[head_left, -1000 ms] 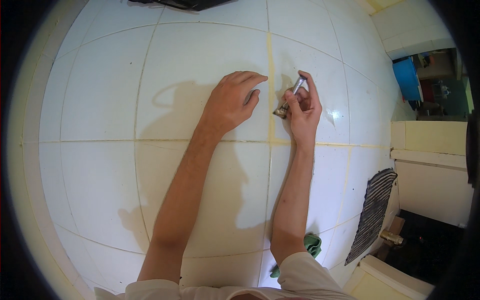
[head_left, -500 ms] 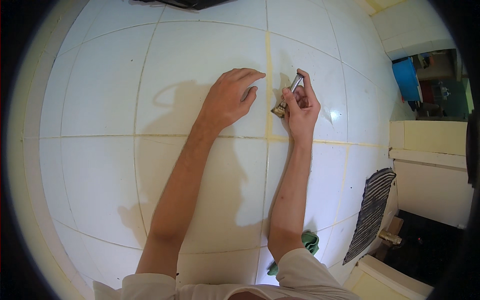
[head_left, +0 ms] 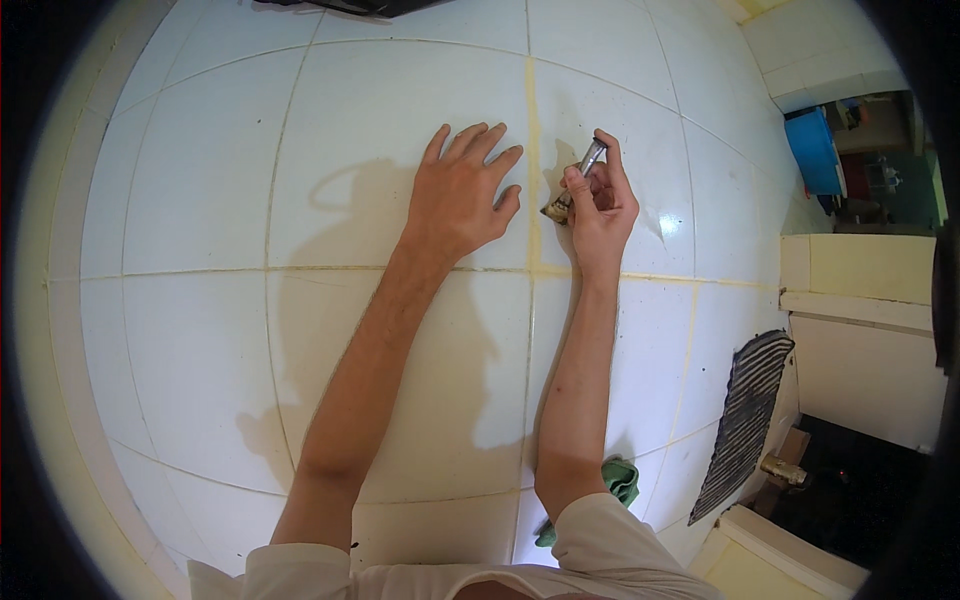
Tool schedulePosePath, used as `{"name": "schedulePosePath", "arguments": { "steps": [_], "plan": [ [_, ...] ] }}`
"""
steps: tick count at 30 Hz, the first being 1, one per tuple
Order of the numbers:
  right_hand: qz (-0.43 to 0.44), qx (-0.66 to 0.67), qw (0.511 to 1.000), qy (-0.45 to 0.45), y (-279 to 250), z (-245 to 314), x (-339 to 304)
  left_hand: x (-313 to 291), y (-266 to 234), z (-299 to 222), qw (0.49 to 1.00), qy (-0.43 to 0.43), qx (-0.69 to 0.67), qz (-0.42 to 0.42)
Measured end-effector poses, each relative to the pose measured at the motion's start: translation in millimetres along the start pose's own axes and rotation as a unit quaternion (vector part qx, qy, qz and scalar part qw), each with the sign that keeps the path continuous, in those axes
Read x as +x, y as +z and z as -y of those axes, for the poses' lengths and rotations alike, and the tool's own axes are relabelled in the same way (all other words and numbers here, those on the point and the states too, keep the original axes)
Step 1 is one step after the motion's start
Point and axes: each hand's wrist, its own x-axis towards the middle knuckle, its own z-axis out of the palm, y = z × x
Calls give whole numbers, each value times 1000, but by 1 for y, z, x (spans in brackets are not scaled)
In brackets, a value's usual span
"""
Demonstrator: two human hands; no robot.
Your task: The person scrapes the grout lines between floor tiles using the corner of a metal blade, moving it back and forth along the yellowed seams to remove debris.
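Observation:
My right hand (head_left: 603, 210) grips a small silver tool (head_left: 592, 157) with a rounded shaft. Its flared lower end is yellowish and stained dark, pointing at the yellow-coated tile joint (head_left: 532, 110); whether it touches the floor I cannot tell. The index finger reaches to the top of the shaft and the thumb presses its side. Left of that joint, my left hand (head_left: 458, 195) is palm down with its fingers spread, holding nothing, over a white floor tile (head_left: 350, 110).
Behind my right elbow lies a green cloth (head_left: 621, 482). A black-and-white striped mat (head_left: 743, 425) is on the right, by a pale ledge (head_left: 855, 322). Farther right stands a blue tub (head_left: 814, 150). A black object (head_left: 370, 6) shows at the far edge.
My left hand has spread its fingers and turned flatter, palm down. My right hand keeps its grip on the silver tool, having barely moved.

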Motion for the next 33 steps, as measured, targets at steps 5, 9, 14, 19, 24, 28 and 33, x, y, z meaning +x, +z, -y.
{"name": "schedulePosePath", "arguments": {
  "steps": [5,9,14,19,24,28,33],
  "plan": [
    [0,5,1000,0,-2,1,0,2,-6,0,1000,-6,-18,-1],
    [5,4,1000,3,-2,0,0,3,-8,1,1000,-8,-22,-16],
    [-19,5,1000,-24,0,-4,0,2,-7,2,999,-1,-30,-41],
    [-89,-101,982,-133,7,-2,-1,2,-6,4,998,-1,-36,-48],
    [-62,-116,981,-143,0,-9,-1,3,-3,6,998,7,-36,-54],
    [-98,-159,967,-172,9,0,-4,3,-4,8,997,9,-42,-60],
    [-137,-163,961,-177,15,2,-6,2,-3,10,997,10,-42,-64]
  ]
}}
